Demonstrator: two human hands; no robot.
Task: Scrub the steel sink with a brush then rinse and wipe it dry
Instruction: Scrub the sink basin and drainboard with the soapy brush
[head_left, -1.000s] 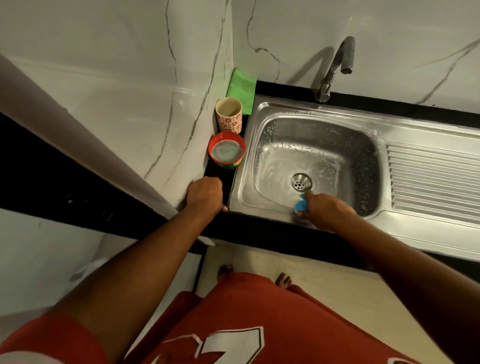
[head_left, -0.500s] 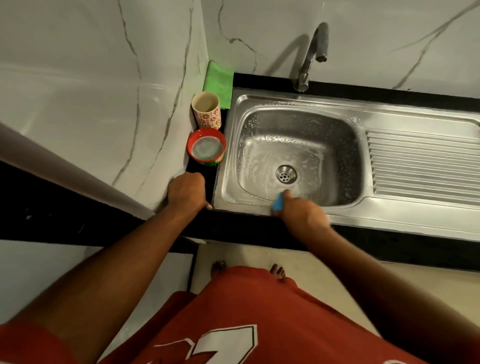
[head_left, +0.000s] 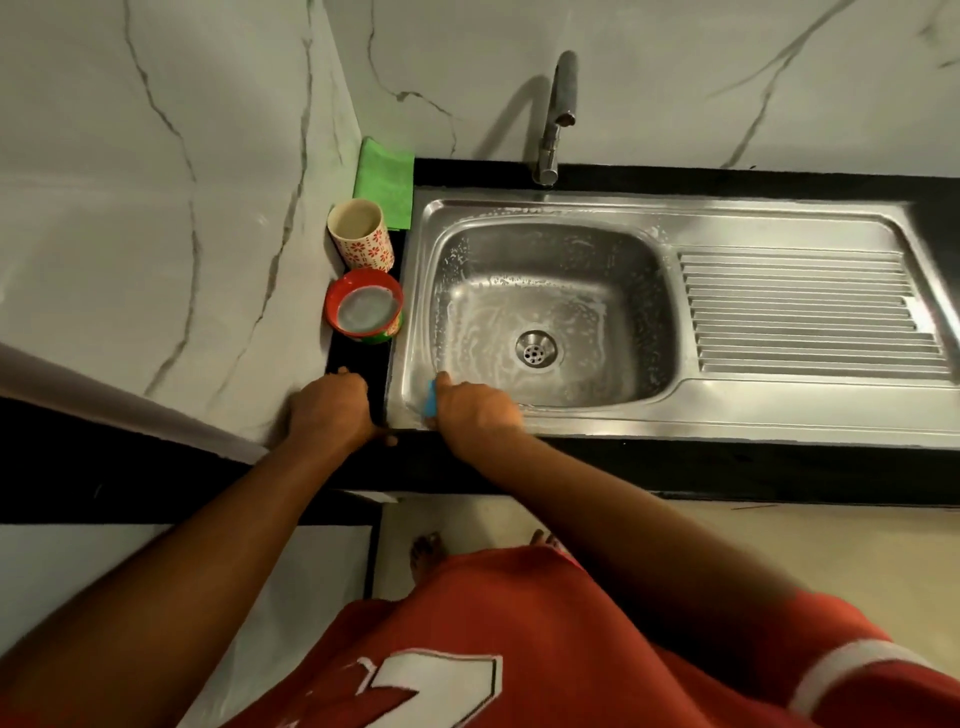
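Note:
The steel sink (head_left: 779, 421) has a soapy basin with a round drain (head_left: 535, 349) and a ribbed drainboard (head_left: 810, 312) on its right. My right hand (head_left: 475, 408) grips a small blue brush (head_left: 431, 399) against the sink's near left corner; only a sliver of the brush shows past my fingers. My left hand (head_left: 330, 408) rests curled on the black counter edge just left of the sink. A folded green cloth (head_left: 385, 182) leans in the back corner.
A floral cup (head_left: 360, 235) and a red bowl of soapy liquid (head_left: 364, 306) stand on the black counter left of the basin. The tap (head_left: 558, 114) rises behind the sink. Marble walls close off the left and back.
My right hand has dragged the brush leftward along the basin's near edge, from in front of the drain to the near left corner. My left hand has stayed on the counter edge.

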